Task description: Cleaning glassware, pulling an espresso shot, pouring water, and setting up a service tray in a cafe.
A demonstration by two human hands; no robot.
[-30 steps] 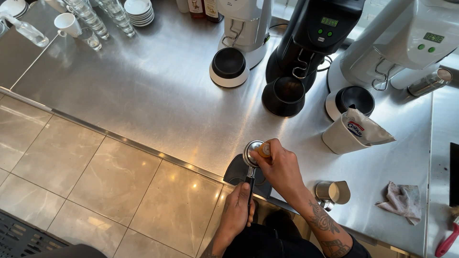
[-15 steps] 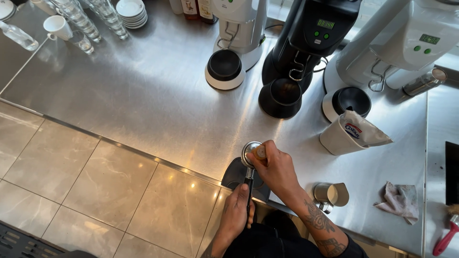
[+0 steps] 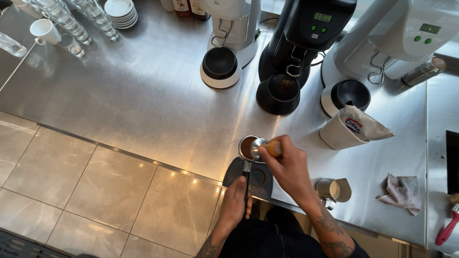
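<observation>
My left hand (image 3: 235, 202) grips the black handle of a portafilter, whose round metal basket (image 3: 246, 146) holds brown coffee grounds and rests over a dark tamping mat (image 3: 262, 178) at the counter's front edge. My right hand (image 3: 287, 165) holds a tamper (image 3: 264, 147) with a shiny metal base and an orange-brown knob. The tamper is tilted and lifted to the right side of the basket, so the grounds show.
Three coffee grinders stand at the back: a white one (image 3: 229, 33), a black one (image 3: 296, 43), a grey one (image 3: 382, 48). A white coffee bag (image 3: 351, 128), a small metal jug (image 3: 332, 189), a crumpled cloth (image 3: 401, 191), glasses (image 3: 71, 21) and stacked saucers (image 3: 120, 12) sit on the steel counter.
The tamper has come up off the portafilter basket and tilted right, uncovering the grounds. My left hand still holds the handle in the same place.
</observation>
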